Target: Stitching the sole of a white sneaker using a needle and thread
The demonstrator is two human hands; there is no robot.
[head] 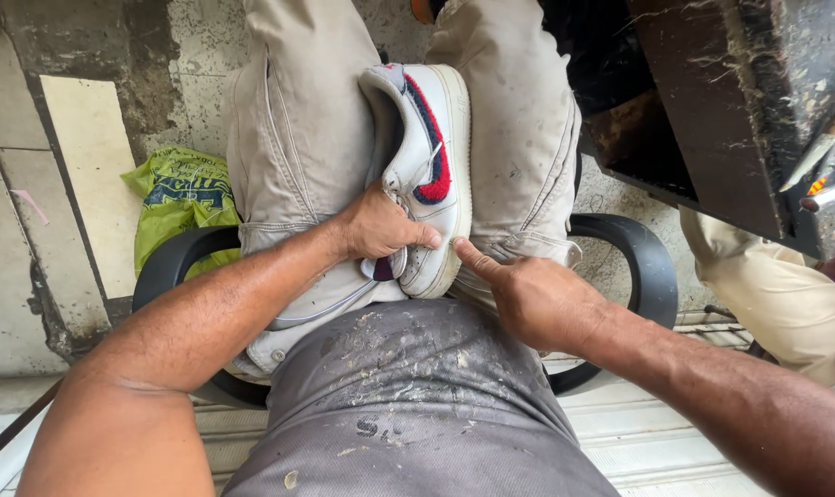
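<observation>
A white sneaker [433, 147] with a red and dark blue side stripe lies on its side between my thighs, toe pointing away from me. My left hand [379, 225] grips the heel end, fingers wrapped over the collar. My right hand [528, 296] rests on my right thigh with the index finger stretched out, its tip touching the white sole edge near the heel. Both legs wear dusty beige trousers [298, 138].
I sit on a black plastic armchair [640, 253]. A green plastic bag [180, 201] lies on the stained concrete floor at left. A dark worn workbench [740, 101] with tools stands at upper right. Another person's beige-clad leg [777, 294] is at right.
</observation>
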